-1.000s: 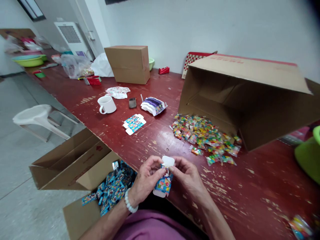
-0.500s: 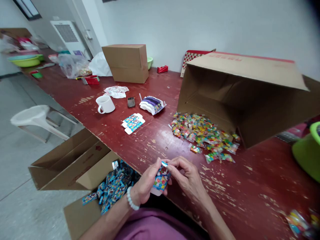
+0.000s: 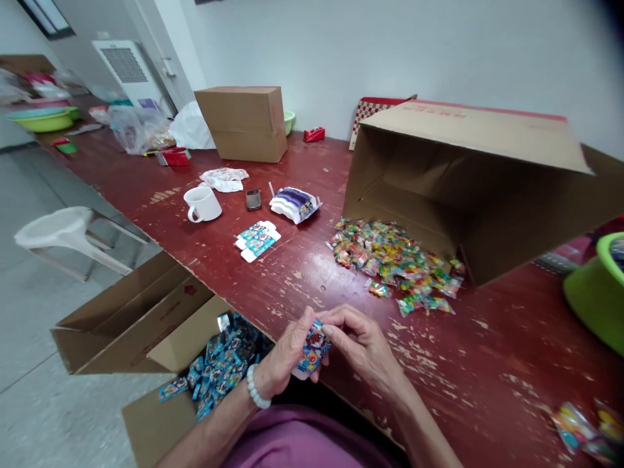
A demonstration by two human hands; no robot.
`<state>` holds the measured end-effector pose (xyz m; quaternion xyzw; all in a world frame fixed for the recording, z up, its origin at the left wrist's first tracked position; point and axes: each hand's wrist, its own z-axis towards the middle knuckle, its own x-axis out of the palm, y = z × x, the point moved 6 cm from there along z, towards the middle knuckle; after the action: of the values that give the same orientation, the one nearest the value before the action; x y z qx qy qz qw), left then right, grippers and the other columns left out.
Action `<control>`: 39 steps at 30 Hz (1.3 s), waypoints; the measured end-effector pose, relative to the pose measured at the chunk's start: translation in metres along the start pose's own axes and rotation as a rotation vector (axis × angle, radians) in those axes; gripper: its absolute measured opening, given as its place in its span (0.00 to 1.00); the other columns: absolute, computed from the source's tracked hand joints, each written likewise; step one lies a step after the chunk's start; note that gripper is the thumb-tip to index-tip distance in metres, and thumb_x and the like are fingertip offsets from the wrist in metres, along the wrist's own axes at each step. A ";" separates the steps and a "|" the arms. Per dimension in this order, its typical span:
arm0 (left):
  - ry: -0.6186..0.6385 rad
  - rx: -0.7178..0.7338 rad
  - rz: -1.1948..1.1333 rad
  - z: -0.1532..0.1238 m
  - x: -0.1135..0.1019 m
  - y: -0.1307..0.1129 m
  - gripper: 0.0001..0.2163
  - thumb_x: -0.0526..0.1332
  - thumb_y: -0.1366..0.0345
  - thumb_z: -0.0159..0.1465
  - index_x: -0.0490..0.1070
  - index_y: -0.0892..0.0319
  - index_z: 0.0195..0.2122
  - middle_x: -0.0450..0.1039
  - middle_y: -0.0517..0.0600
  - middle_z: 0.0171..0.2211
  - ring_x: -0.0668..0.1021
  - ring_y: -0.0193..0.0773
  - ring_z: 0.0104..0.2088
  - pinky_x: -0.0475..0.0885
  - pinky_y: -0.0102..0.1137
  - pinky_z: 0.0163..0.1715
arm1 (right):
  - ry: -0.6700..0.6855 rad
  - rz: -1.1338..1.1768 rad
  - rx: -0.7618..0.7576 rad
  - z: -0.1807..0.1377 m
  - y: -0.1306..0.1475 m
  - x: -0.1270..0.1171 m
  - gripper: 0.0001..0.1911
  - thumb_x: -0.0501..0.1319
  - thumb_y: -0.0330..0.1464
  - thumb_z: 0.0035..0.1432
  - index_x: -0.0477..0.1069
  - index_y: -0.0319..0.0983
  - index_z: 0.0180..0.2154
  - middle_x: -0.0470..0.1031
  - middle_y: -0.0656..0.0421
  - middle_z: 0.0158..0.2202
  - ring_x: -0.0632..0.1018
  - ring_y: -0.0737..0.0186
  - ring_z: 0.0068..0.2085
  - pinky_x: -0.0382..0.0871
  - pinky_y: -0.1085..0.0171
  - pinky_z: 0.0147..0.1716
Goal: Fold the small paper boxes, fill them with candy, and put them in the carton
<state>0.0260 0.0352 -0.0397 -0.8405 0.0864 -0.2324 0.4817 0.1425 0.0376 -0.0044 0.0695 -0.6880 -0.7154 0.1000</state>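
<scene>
Between my hands, at the table's near edge, is a small blue printed candy box (image 3: 313, 349). My left hand (image 3: 284, 357) is wrapped round its left side, the thumb along its edge and fingertips showing beneath. With thumb and forefinger, my right hand (image 3: 363, 341) pinches the box's upper end, where a flap seems folded down. A white open flap shows at its lower end. Beyond my hands lies a flat, unfolded candy carton (image 3: 258, 240). To the right, a heap of small clear candy packets (image 3: 385, 250) spills from a large cardboard box (image 3: 463, 120) lying on its side.
Below the table edge at left, an open carton (image 3: 121, 312) holds many filled-looking blue boxes (image 3: 227, 357). On the red table (image 3: 312, 260) stand a white mug (image 3: 205, 205), a phone (image 3: 253, 199), a purple-white stack of cartons (image 3: 295, 204) and a green basin (image 3: 595, 292). A white stool (image 3: 63, 227) stands left.
The white-edged flap at the candy box's upper end has gone down under my right fingers. Both hands stay in nearly the same place; the view has shifted slightly.
</scene>
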 end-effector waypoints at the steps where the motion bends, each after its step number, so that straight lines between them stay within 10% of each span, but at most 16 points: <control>1: -0.002 -0.009 -0.014 0.000 0.001 0.000 0.32 0.46 0.40 0.65 0.71 0.61 0.54 0.71 0.49 0.22 0.72 0.32 0.18 0.66 0.24 0.16 | 0.008 -0.067 -0.049 -0.002 0.004 0.001 0.09 0.60 0.38 0.64 0.76 0.41 0.37 0.77 0.54 0.42 0.78 0.62 0.30 0.73 0.64 0.28; 8: -0.032 0.021 -0.075 0.002 0.005 -0.001 0.23 0.54 0.45 0.65 0.67 0.54 0.53 0.72 0.49 0.35 0.75 0.32 0.27 0.71 0.24 0.22 | -0.103 -0.388 -0.194 -0.003 0.000 -0.004 0.06 0.59 0.34 0.63 0.75 0.42 0.35 0.74 0.55 0.37 0.76 0.58 0.37 0.72 0.63 0.34; 14: -0.019 -0.026 -0.282 0.009 0.010 0.006 0.21 0.55 0.49 0.66 0.64 0.55 0.55 0.72 0.45 0.26 0.73 0.32 0.19 0.69 0.25 0.18 | -0.188 0.156 0.134 0.000 -0.035 -0.005 0.12 0.65 0.41 0.58 0.75 0.40 0.40 0.76 0.60 0.32 0.71 0.69 0.20 0.68 0.69 0.17; 19: -0.059 -0.109 -0.453 0.014 0.017 0.009 0.24 0.54 0.45 0.65 0.70 0.61 0.49 0.71 0.45 0.21 0.73 0.33 0.15 0.69 0.26 0.15 | -0.242 0.179 0.142 -0.005 -0.037 -0.001 0.16 0.65 0.42 0.58 0.76 0.42 0.45 0.78 0.56 0.45 0.73 0.68 0.22 0.70 0.67 0.17; 25: -0.048 -0.056 -0.536 0.013 0.018 0.010 0.20 0.56 0.47 0.65 0.72 0.59 0.47 0.76 0.49 0.30 0.75 0.32 0.19 0.69 0.26 0.17 | -0.292 -0.282 -0.237 -0.010 -0.009 -0.003 0.09 0.60 0.33 0.64 0.78 0.45 0.43 0.79 0.56 0.45 0.76 0.55 0.49 0.69 0.54 0.50; 32: 0.005 0.022 -0.395 0.009 0.010 -0.002 0.19 0.64 0.57 0.62 0.65 0.53 0.54 0.77 0.49 0.33 0.79 0.36 0.28 0.73 0.29 0.29 | -0.280 -0.442 -0.113 0.013 -0.019 -0.046 0.16 0.51 0.38 0.68 0.73 0.43 0.51 0.77 0.53 0.49 0.76 0.55 0.48 0.70 0.56 0.47; 35: -0.110 0.117 -0.266 0.012 -0.009 -0.015 0.18 0.68 0.60 0.59 0.69 0.57 0.49 0.78 0.52 0.39 0.79 0.34 0.36 0.71 0.25 0.35 | -0.548 -0.862 -0.109 0.021 -0.027 -0.091 0.19 0.52 0.38 0.67 0.71 0.36 0.53 0.74 0.46 0.50 0.73 0.49 0.49 0.66 0.51 0.49; 39: -0.272 0.198 -0.093 0.020 -0.041 -0.022 0.22 0.72 0.61 0.53 0.71 0.57 0.48 0.77 0.49 0.38 0.75 0.30 0.30 0.69 0.23 0.29 | -0.561 -1.393 0.046 0.028 -0.045 -0.113 0.15 0.56 0.34 0.64 0.74 0.34 0.47 0.74 0.42 0.45 0.71 0.43 0.44 0.65 0.52 0.39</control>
<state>-0.0023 0.0776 -0.0422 -0.8156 -0.0418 -0.1462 0.5582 0.2436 0.0929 -0.0529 0.3059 -0.4994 -0.5896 -0.5563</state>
